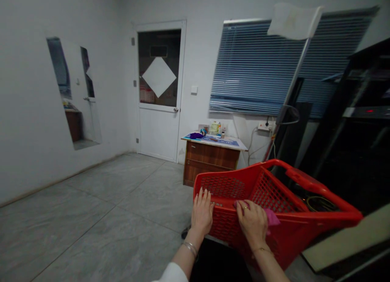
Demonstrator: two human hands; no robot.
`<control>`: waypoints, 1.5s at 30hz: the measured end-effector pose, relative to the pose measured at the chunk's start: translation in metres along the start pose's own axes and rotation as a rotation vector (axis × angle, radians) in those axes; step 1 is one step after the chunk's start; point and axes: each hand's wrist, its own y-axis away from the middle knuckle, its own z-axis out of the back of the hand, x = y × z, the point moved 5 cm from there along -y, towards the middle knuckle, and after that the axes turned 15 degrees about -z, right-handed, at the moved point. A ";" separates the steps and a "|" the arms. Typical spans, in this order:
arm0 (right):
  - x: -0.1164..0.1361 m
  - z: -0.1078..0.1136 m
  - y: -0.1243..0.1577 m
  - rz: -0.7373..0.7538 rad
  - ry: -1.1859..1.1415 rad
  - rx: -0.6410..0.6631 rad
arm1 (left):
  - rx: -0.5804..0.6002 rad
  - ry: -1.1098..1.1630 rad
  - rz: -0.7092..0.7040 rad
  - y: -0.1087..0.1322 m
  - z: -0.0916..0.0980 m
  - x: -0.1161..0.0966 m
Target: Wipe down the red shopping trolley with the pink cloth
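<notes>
Under our right hand [252, 221] we see a pink cloth [271, 218] on the red mesh-patterned basket [292, 229].

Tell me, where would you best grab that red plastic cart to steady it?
Probably the near rim of the red cart, approached from the person's side. That top edge is a thick, continuous band, unlike the thin mesh walls. The left hand already rests on it; the right hand presses a pink cloth there. The looped red handle at the far side also looks graspable.
</notes>
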 end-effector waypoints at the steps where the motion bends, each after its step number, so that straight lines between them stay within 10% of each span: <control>1: 0.013 -0.003 0.004 0.009 -0.010 -0.005 | -0.002 -0.004 0.000 0.000 0.000 -0.001; 7: 0.054 -0.011 0.016 0.070 -0.074 -0.021 | 0.010 0.019 -0.065 0.001 0.001 0.002; 17: -0.051 0.011 -0.014 0.035 0.038 -0.072 | 0.010 0.019 -0.042 0.001 -0.001 0.000; 26: 0.048 -0.012 0.009 0.011 -0.061 -0.073 | -0.023 -0.009 -0.003 0.006 -0.003 0.006; 37: 0.059 -0.029 -0.009 0.046 -0.086 0.018 | -0.031 -0.044 -0.020 0.000 -0.001 0.027; 45: -0.034 -0.011 -0.042 0.107 -0.007 -0.077 | -0.007 -0.041 -0.017 -0.001 -0.002 0.028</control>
